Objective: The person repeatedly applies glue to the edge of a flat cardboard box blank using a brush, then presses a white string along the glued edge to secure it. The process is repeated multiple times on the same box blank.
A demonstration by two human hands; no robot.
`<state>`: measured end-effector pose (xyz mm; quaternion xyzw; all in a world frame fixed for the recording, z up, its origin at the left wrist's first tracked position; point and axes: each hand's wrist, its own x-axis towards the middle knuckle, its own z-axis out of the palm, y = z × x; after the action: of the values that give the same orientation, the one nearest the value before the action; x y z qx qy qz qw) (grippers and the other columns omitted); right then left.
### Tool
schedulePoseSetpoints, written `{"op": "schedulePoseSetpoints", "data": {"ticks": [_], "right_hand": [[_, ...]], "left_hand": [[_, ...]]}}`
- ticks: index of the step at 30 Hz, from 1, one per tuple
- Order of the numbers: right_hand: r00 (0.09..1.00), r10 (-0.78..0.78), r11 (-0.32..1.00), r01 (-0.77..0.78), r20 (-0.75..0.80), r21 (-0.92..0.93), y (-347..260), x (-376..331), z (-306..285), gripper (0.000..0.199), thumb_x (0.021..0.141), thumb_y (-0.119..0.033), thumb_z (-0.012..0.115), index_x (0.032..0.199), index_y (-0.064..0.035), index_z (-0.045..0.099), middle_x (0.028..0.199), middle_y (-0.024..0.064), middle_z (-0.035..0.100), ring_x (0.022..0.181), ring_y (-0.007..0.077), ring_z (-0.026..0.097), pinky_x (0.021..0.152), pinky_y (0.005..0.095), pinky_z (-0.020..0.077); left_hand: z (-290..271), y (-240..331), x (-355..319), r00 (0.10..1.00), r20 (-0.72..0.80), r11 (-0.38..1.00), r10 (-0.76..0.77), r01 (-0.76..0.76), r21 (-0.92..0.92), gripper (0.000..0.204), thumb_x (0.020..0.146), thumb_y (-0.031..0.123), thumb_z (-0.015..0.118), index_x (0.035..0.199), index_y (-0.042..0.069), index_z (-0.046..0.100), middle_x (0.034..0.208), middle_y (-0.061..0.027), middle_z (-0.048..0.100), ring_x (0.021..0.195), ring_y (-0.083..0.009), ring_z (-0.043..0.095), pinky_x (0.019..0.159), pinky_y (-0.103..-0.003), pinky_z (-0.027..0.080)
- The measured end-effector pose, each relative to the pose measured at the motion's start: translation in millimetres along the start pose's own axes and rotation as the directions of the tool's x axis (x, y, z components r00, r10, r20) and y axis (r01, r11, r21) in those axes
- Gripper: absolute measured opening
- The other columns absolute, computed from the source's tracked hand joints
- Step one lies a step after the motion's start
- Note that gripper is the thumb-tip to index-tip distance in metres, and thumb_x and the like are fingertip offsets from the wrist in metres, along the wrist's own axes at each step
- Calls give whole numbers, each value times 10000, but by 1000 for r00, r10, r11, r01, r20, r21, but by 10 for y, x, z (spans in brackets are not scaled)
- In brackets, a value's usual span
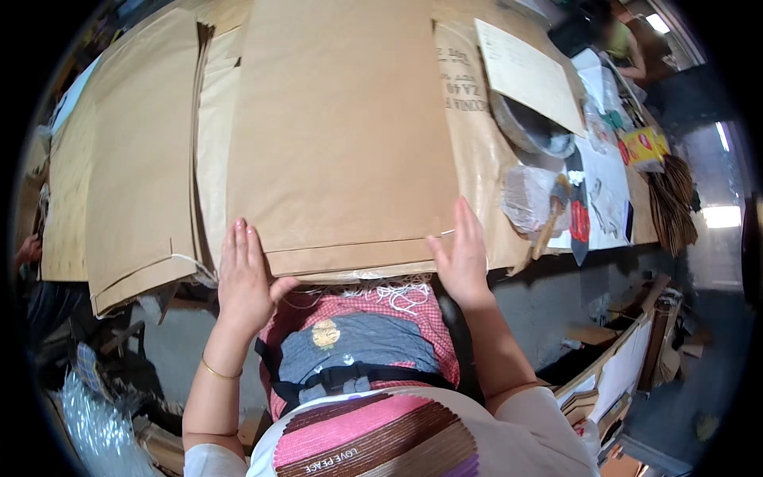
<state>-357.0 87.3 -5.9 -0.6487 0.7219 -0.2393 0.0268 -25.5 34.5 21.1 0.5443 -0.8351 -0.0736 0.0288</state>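
Observation:
A wide pile of brown kraft paper lies before me, a folded band along its near edge. My left hand rests against its near left corner, fingers stretched out and thumb apart. At the near right corner, my right hand touches the side edge with straight fingers and spread thumb. Close to that thumb, a short white string end shows on the paper. Loose white strings hang over my lap below the table edge. Left of the pile lies another stack of brown paper with a string at its near corner.
To the right lie a pale board over a round basin, a plastic-covered tub, a wooden-handled brush, red-handled scissors and a yellow box. Another person is at the far right; someone's hand shows far left.

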Motion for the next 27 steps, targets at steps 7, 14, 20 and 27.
{"op": "schedulePoseSetpoints", "data": {"ticks": [7,14,20,27], "right_hand": [[953,298,954,-297,-46,29,111,58,-19,329,754,-143,711,1025,4,597,952,128,573,934,324,563,788,410,462],[987,106,993,-111,-124,-31,59,60,86,272,801,-61,635,1062,-4,589,1009,118,586,904,299,596,787,369,501],[876,139,-39,-460,461,887,299,65,-827,476,848,51,507,1314,64,410,1290,151,532,1157,210,550,963,321,448],[983,174,860,-184,66,477,-60,-27,-137,269,948,-102,469,1128,76,557,861,152,647,775,180,605,720,311,478]], "left_hand": [[122,-220,152,947,-252,959,-201,137,-248,426,863,93,610,1253,-38,500,1337,-218,476,1212,-376,442,1025,-424,359],[242,-256,151,938,-300,968,-176,110,-225,467,832,64,615,1265,-48,479,1343,-268,446,1241,-425,404,1052,-460,335],[-25,-286,-157,847,76,270,-526,252,-929,527,873,135,643,1298,-62,403,978,-88,639,855,-155,612,771,-301,497],[-313,-303,-404,789,-592,923,-165,-87,-374,61,828,64,590,784,24,580,648,-144,530,591,-346,535,528,-420,432]]}}
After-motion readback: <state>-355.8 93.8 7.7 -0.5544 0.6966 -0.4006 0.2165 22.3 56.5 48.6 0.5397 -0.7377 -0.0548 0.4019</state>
